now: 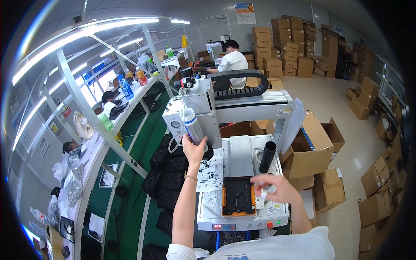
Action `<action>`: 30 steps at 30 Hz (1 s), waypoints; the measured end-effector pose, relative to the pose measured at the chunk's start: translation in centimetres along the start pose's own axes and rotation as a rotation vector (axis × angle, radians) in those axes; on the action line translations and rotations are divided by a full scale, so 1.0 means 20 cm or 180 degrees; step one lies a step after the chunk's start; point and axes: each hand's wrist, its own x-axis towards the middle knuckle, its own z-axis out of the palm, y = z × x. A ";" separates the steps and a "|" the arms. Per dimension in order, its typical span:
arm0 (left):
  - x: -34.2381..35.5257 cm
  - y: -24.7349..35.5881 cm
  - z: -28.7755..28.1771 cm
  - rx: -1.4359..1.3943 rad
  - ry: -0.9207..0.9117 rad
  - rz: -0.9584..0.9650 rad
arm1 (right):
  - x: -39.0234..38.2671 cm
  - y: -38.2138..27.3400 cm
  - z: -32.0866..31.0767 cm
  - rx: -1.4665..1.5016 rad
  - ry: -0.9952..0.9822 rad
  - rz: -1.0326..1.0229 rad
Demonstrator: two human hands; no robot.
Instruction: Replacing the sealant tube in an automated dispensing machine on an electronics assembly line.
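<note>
My left hand grips a clear, upright syringe barrel mounted on a white dispensing machine with a gauge and tubing. My right hand is curled over the right side of the machine's bed, with a small whitish object at its fingers, too small to identify. Below and beside it lies an orange-edged tray with a black inside and a thin wire. A black tube stands at the bed's back right. A dark-spattered white sheet lies left of the tray.
Black padded items are piled left of the machine. A long cluttered bench runs along the left. A person in a white shirt works behind the machine. Cardboard boxes stand right of it; more line the right wall and back.
</note>
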 end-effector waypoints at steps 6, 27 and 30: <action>0.00 0.14 0.06 0.1258 0.0861 -0.0304 | -0.21 0.11 0.09 0.0498 -0.0909 0.0183; -0.07 0.10 0.02 -0.0220 0.0445 0.0127 | -0.43 0.32 0.17 0.0788 -0.0795 0.0748; -0.07 0.08 0.02 -0.0024 0.0593 0.0191 | -0.43 0.32 0.18 0.0801 -0.0792 0.1048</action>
